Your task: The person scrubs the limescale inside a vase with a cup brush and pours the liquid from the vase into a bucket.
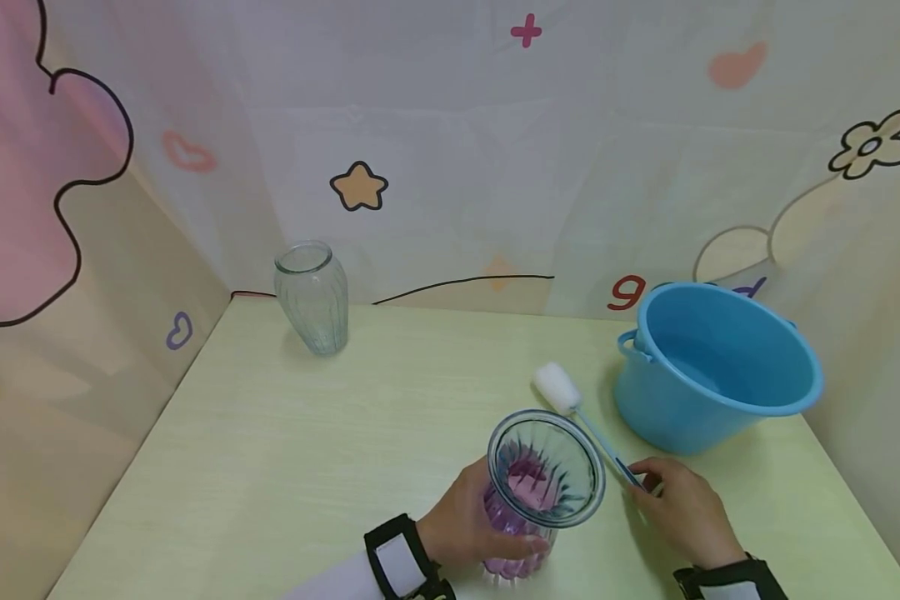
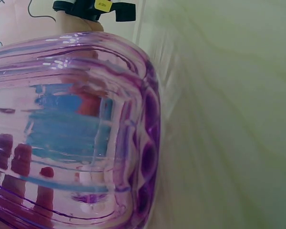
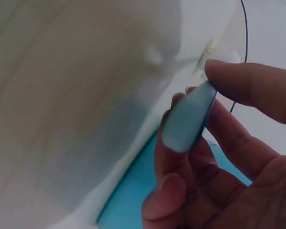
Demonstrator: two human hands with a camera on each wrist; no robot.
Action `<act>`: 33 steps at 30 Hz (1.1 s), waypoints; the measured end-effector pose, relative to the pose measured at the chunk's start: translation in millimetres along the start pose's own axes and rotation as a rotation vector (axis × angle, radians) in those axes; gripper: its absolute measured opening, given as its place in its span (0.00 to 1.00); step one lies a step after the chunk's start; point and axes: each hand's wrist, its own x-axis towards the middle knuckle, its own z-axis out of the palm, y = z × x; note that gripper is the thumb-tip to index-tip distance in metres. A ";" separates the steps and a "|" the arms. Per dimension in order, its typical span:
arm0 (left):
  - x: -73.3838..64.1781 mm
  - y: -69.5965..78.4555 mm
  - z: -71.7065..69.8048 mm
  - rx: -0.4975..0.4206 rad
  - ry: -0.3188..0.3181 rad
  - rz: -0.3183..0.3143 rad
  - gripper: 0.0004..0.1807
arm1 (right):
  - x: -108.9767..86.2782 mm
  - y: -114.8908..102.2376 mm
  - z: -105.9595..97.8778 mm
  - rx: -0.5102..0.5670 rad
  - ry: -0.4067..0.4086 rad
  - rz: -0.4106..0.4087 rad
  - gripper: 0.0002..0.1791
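My left hand grips a fluted glass vase, clear at the wide rim and purple toward the base. It stands tilted so the mouth shows from above. In the left wrist view the purple vase fills much of the picture, with fingers showing through the glass. My right hand pinches the end of a bottle brush with a white sponge head and a thin pale blue handle. Close up in the right wrist view, the handle's flat end sits between thumb and fingers. The sponge head points away, beyond the vase rim.
A blue bucket stands at the right, just past the right hand. Toward the back left is a second, clear glass vase. The pale table meets a printed cloth backdrop at the back and sides.
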 end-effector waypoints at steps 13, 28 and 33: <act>0.3 -1.3 0.1 0.021 -0.001 -0.001 0.43 | 3.8 6.2 6.4 0.009 -0.045 -0.010 0.19; 0.8 -0.3 -0.4 0.010 -0.012 -0.009 0.43 | -24.3 -28.8 -0.7 0.242 0.029 -0.352 0.51; 0.7 -1.1 0.0 0.001 -0.008 0.012 0.43 | -31.6 -42.5 9.0 0.370 -0.078 -0.448 0.61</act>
